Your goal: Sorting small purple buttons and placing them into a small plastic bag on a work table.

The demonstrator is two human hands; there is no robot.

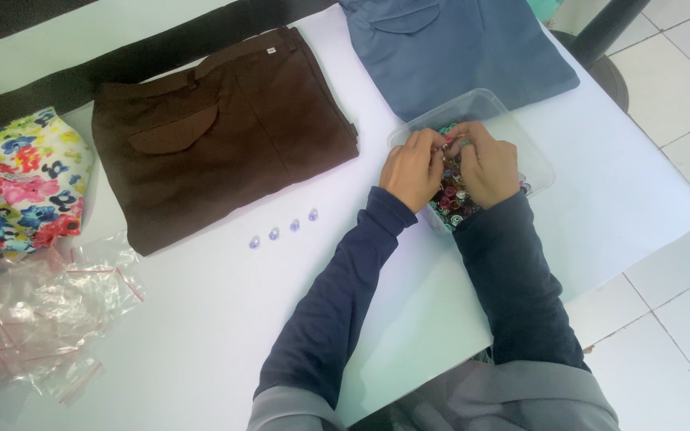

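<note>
Both hands are down inside a clear plastic container filled with small colourful buttons. My left hand has its fingers curled among the buttons, fingertips meeting those of my right hand. The fingers hide what they pinch. Both arms wear dark blue sleeves. A short row of several pale purple buttons lies on the white table to the left of my left forearm.
Folded brown trousers lie at the back centre, folded blue trousers behind the container. A floral cloth and a heap of small clear zip bags sit at the left. The table's right edge drops to a tiled floor.
</note>
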